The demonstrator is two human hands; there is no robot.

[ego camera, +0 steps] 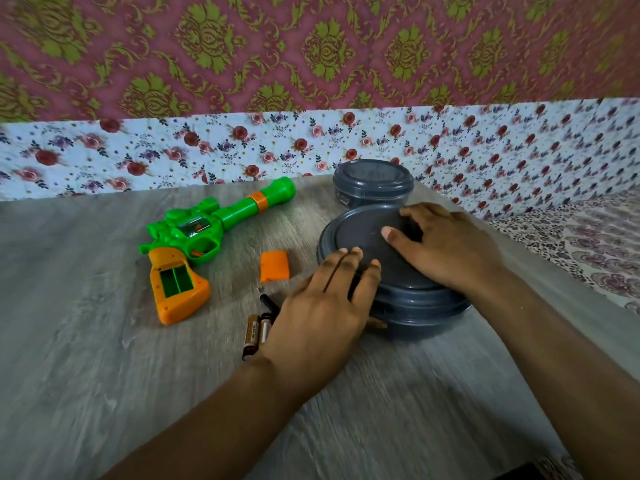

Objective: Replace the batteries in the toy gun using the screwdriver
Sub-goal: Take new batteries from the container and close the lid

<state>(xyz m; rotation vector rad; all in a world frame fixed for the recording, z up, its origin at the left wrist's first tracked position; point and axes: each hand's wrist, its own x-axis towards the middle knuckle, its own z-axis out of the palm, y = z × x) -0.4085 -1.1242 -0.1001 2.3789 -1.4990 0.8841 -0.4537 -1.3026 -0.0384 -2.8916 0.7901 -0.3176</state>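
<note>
The green and orange toy gun lies on its side on the table, its grip's battery bay open and showing no batteries. The orange battery cover lies loose to its right. Two batteries lie by my left wrist, and a slim black object, partly hidden, lies just beyond them. My left hand rests with fairly straight fingers on the near-left edge of the tilted grey lid. My right hand grips the lid's far right rim, thumb on top. Beneath it sits a round grey container.
A second closed grey container stands just behind the first, near the table's back edge. A floral cloth runs along the back and right side of the grey wood-grain table. A small brown object pokes out at the near container's base.
</note>
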